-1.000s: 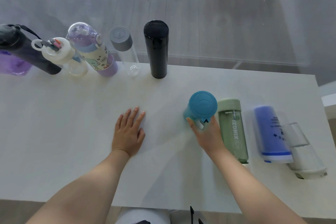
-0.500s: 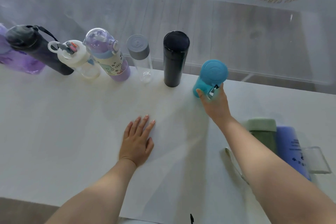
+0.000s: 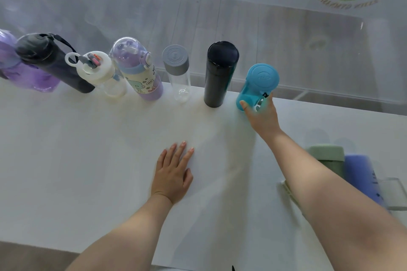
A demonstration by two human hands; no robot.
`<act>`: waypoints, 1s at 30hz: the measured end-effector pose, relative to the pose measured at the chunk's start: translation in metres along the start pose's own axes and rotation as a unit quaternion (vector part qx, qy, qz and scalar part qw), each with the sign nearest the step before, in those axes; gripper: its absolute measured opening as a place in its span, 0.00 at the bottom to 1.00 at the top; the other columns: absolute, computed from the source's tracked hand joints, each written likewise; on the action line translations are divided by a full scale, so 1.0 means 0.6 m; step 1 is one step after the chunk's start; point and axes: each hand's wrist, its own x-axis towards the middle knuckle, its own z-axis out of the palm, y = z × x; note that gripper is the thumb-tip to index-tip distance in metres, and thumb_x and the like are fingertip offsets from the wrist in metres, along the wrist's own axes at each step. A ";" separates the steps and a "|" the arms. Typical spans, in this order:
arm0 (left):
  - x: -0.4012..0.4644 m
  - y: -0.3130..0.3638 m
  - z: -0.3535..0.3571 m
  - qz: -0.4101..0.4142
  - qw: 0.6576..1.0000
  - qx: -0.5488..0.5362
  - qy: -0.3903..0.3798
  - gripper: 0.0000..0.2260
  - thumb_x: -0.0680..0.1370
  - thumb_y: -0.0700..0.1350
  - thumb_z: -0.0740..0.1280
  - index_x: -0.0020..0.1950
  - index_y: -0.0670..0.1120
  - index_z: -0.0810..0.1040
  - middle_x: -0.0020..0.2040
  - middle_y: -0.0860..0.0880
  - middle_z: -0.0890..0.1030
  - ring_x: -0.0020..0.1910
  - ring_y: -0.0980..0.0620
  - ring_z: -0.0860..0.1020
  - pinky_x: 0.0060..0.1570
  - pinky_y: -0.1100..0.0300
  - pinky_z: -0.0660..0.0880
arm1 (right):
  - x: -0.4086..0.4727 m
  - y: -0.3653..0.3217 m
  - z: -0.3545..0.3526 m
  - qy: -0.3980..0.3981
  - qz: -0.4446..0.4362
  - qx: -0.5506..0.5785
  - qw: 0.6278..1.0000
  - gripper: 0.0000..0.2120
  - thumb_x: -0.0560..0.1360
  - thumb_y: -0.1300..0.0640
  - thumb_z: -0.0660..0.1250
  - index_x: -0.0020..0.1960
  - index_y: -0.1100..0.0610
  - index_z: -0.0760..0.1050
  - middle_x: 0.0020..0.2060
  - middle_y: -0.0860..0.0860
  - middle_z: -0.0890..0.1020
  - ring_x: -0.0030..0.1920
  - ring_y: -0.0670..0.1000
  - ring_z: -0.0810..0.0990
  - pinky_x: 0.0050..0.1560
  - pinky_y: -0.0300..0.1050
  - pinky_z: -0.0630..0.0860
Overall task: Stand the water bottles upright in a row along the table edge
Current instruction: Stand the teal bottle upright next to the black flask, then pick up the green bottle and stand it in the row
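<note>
Matte white table [image 3: 66,160]; along its far edge an upright row: translucent purple bottle [image 3: 13,66], dark bottle with strap [image 3: 50,61], white-capped clear bottle [image 3: 99,72], domed purple cartoon bottle [image 3: 136,72], clear cylinder with grey cap [image 3: 178,72], glossy black flask [image 3: 220,72]. Right hand [image 3: 262,114] grip wraps the teal bottle [image 3: 259,81] at the row's right end; green bottle [image 3: 328,156] and blue bottle [image 3: 361,174] lie flat near right, behind the forearm. Left hand [image 3: 172,176] grip released, palm flat on table.
</note>
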 end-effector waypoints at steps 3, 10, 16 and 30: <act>0.000 0.002 -0.002 0.000 1.000 -0.003 -0.004 0.26 0.75 0.50 0.56 0.74 0.51 0.66 0.76 0.47 0.63 0.75 0.45 0.60 0.72 0.45 0.55 | -0.017 0.000 -0.007 -0.022 0.014 -0.033 0.999 0.35 0.70 0.50 0.74 0.70 0.52 0.59 0.63 0.46 0.70 0.63 0.47 0.69 0.58 0.32 0.64; -0.002 0.002 -0.006 0.008 1.000 -0.004 -0.012 0.26 0.75 0.49 0.54 0.74 0.49 0.66 0.75 0.45 0.65 0.74 0.42 0.63 0.71 0.45 0.55 | -0.127 0.011 -0.054 -0.005 0.077 -0.128 0.989 0.34 0.76 0.57 0.67 0.76 0.59 0.54 0.74 0.56 0.64 0.72 0.54 0.65 0.72 0.52 0.63; -0.006 0.012 -0.009 0.007 1.000 -0.029 -0.001 0.26 0.74 0.49 0.53 0.71 0.45 0.69 0.73 0.43 0.68 0.72 0.42 0.64 0.71 0.45 0.56 | -0.253 0.043 -0.127 0.079 0.064 -0.117 0.988 0.25 0.76 0.65 0.60 0.73 0.58 0.62 0.70 0.55 0.69 0.70 0.54 0.68 0.69 0.47 0.65; 0.016 0.273 0.013 0.139 0.982 -0.106 -0.076 0.27 0.73 0.39 0.65 0.72 0.45 0.67 0.73 0.45 0.67 0.71 0.44 0.64 0.72 0.54 0.59 | -0.372 0.146 -0.351 0.147 0.024 -0.185 0.971 0.20 0.75 0.68 0.63 0.66 0.61 0.70 0.61 0.56 0.76 0.63 0.57 0.71 0.62 0.42 0.65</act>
